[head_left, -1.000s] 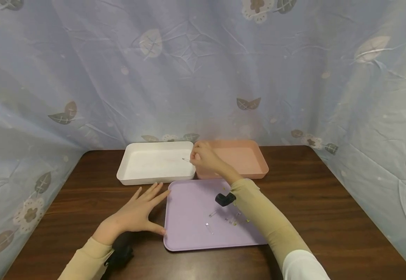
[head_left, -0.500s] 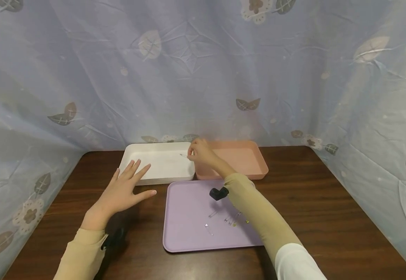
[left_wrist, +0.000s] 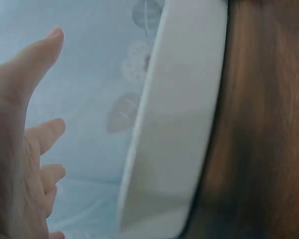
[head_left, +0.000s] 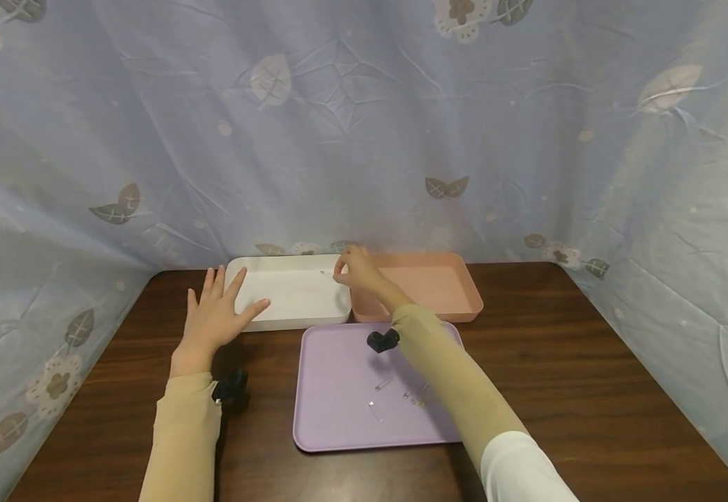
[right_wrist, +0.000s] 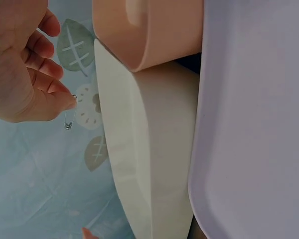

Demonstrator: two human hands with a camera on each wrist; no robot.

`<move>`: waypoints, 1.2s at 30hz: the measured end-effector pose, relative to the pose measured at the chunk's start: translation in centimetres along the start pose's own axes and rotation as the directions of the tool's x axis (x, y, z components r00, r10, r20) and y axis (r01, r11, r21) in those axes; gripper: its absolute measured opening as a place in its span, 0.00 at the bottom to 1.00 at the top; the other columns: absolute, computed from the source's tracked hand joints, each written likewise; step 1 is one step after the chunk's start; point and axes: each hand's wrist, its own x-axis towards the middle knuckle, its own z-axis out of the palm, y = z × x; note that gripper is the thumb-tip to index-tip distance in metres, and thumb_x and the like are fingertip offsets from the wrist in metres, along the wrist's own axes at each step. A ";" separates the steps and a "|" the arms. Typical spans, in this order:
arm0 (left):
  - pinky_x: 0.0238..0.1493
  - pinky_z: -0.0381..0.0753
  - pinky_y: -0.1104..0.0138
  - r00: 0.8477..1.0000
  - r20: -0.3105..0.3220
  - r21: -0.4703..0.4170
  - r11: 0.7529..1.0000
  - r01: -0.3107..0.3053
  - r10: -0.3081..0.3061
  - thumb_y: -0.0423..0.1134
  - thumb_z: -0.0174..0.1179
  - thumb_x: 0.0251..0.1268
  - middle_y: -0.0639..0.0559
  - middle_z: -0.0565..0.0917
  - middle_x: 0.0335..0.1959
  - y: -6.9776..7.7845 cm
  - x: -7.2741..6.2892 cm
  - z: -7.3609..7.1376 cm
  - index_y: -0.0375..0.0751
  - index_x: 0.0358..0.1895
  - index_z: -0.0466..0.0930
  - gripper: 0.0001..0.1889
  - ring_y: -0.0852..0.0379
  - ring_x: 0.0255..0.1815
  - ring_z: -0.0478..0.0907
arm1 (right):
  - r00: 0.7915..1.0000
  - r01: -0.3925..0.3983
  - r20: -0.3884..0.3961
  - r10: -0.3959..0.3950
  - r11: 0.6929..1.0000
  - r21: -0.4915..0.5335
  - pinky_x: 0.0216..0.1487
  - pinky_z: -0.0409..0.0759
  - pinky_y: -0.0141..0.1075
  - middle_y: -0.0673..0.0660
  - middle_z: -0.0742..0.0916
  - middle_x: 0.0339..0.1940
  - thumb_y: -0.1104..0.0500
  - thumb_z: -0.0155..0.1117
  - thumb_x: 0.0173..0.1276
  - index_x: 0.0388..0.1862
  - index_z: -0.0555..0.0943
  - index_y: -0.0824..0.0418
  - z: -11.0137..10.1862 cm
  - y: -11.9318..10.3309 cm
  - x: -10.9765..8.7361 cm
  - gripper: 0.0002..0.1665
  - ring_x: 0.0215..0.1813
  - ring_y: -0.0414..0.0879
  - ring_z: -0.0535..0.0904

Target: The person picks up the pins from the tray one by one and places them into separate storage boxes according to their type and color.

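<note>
My right hand [head_left: 360, 270] pinches a silver safety pin [right_wrist: 69, 119] between thumb and forefinger, above the right end of the white tray [head_left: 289, 324]. The pin sticks out to the left of the fingertips. My left hand [head_left: 211, 314] is spread with straight fingers over the white tray's left end, holding nothing; in the left wrist view its thumb and fingers stand apart from the tray's wall. Several silver safety pins [head_left: 374, 411] and a small yellow piece [head_left: 421, 404] lie on the lilac tray [head_left: 332, 425], partly hidden by my right forearm.
A pink tray [head_left: 445, 286] stands right beside the white one at the table's back edge. The lilac tray lies in front of both on the dark wooden table [head_left: 590, 390]. A patterned curtain [head_left: 339, 139] hangs close behind and around the table.
My left hand has left the lilac tray's left edge and moved up and left to the white tray. My right hand has shifted slightly left with the safety pin.
</note>
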 end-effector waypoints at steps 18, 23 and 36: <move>0.67 0.26 0.27 0.993 0.091 0.004 0.997 0.078 -0.078 0.77 0.40 0.61 0.31 0.34 0.78 -2.8 0.7 3.2 0.49 0.79 0.43 0.51 0.34 0.79 0.26 | 0.992 -0.129 -0.020 0.128 0.990 -0.049 0.65 0.66 0.50 0.60 0.79 0.55 0.56 0.65 0.63 0.34 0.86 0.58 2.7 0.0 1.9 0.07 0.62 0.56 0.68; 0.67 0.27 0.28 0.991 0.102 0.015 0.997 0.080 -0.081 0.77 0.39 0.62 0.31 0.34 0.79 -2.8 0.8 3.3 0.49 0.79 0.44 0.50 0.34 0.80 0.27 | 0.985 -0.168 -0.048 0.165 0.982 -0.081 0.66 0.66 0.49 0.59 0.81 0.51 0.57 0.64 0.62 0.34 0.86 0.59 3.1 -0.1 2.6 0.07 0.63 0.55 0.68; 0.67 0.30 0.27 0.993 0.098 0.013 0.998 0.068 -0.069 0.77 0.38 0.62 0.29 0.36 0.78 -2.9 1.2 3.3 0.48 0.79 0.46 0.49 0.31 0.79 0.29 | 0.969 -0.207 -0.150 0.195 0.976 -0.073 0.67 0.67 0.50 0.59 0.79 0.58 0.55 0.64 0.65 0.35 0.86 0.56 3.3 0.0 3.0 0.07 0.65 0.55 0.67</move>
